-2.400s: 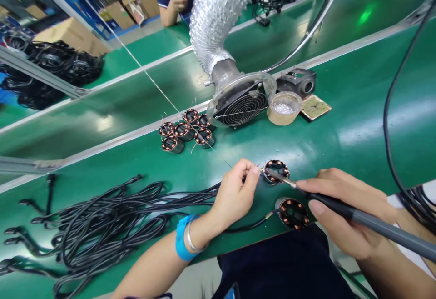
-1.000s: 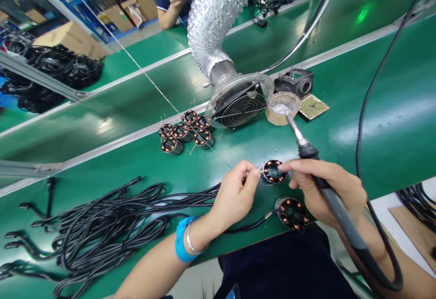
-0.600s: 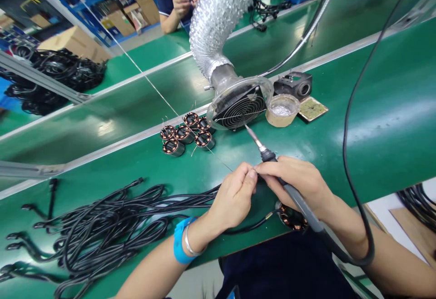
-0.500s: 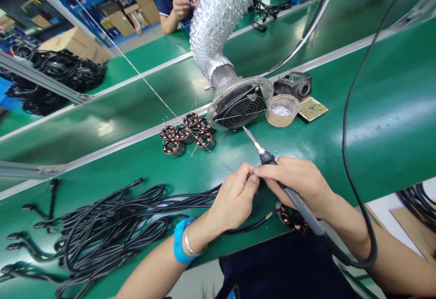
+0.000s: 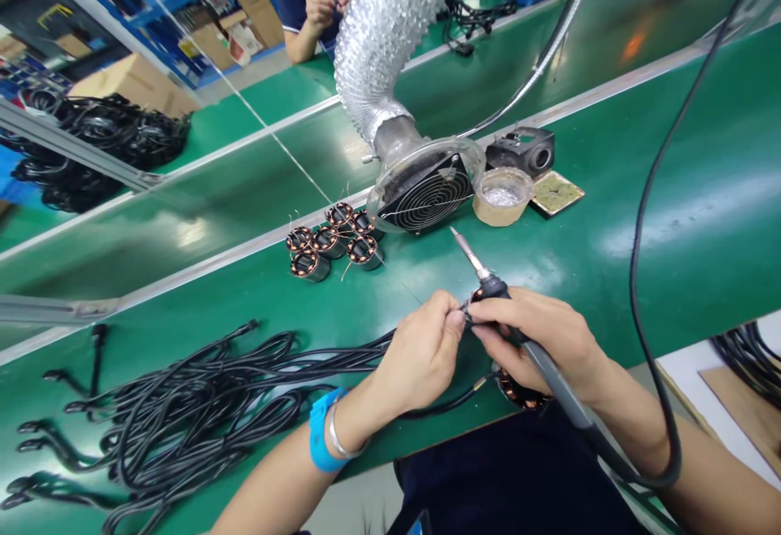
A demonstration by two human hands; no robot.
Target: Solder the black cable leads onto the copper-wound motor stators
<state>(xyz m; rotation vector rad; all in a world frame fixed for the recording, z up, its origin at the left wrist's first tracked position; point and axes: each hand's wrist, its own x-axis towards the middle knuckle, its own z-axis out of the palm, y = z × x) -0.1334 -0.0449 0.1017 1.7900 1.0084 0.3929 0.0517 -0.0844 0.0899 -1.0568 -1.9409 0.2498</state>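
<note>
My right hand (image 5: 543, 340) is closed around a soldering iron (image 5: 543, 368), its metal tip pointing up and left over the green bench. Fingers pinched, my left hand (image 5: 424, 348) holds the end of a black cable (image 5: 390, 340) close to my right fingertips. Between the hands a copper-wound stator (image 5: 474, 297) is partly visible, mostly covered by the iron and fingers. Another stator (image 5: 518, 389) lies under my right hand near the bench edge, with a black cable running to it. Several stators (image 5: 326, 241) stand in a group beyond my left hand.
A fume extractor (image 5: 427, 193) on a silver duct stands ahead. Beside it are a solder pot (image 5: 503, 196), a yellowish sponge tray (image 5: 556, 193) and a dark iron holder (image 5: 521, 151). Black cables (image 5: 183, 421) spread over the left bench. A co-worker (image 5: 314, 10) sits across.
The soldering iron and my right hand have shifted slightly right, the tip away from the extractor. A stator now shows between my hands. My left hand stays nearly in place.
</note>
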